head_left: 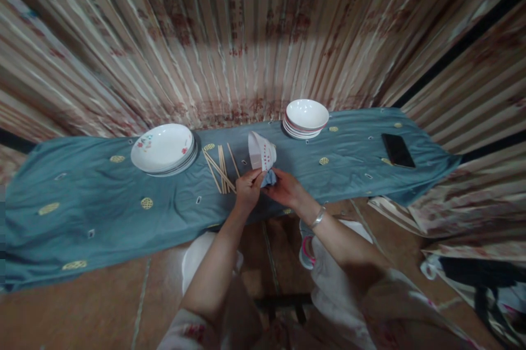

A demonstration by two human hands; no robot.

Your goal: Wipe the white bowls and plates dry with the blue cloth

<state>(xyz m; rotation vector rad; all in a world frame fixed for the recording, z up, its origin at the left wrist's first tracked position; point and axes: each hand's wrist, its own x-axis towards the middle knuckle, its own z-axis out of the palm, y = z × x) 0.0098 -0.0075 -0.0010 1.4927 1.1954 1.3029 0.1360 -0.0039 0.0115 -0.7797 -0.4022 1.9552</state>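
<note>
A white bowl (263, 151) with small red marks is tilted on its side above the table, its mouth facing left. My left hand (249, 188) is closed on the bowl's near rim. My right hand (285, 187) is closed round a blue cloth (269, 178) pressed against the bowl's lower side. Just left of the bowl, several loose wooden chopsticks (222, 169) lie on the tablecloth, some of them crossed. The fingertips of both hands are partly hidden by the cloth and bowl.
A stack of white plates (164, 147) with floral prints stands at left. Stacked white bowls (307, 115) sit at the back right. A black phone (398, 150) lies at the right end of the blue tablecloth (107, 191). Pleated curtains (246, 38) hang behind.
</note>
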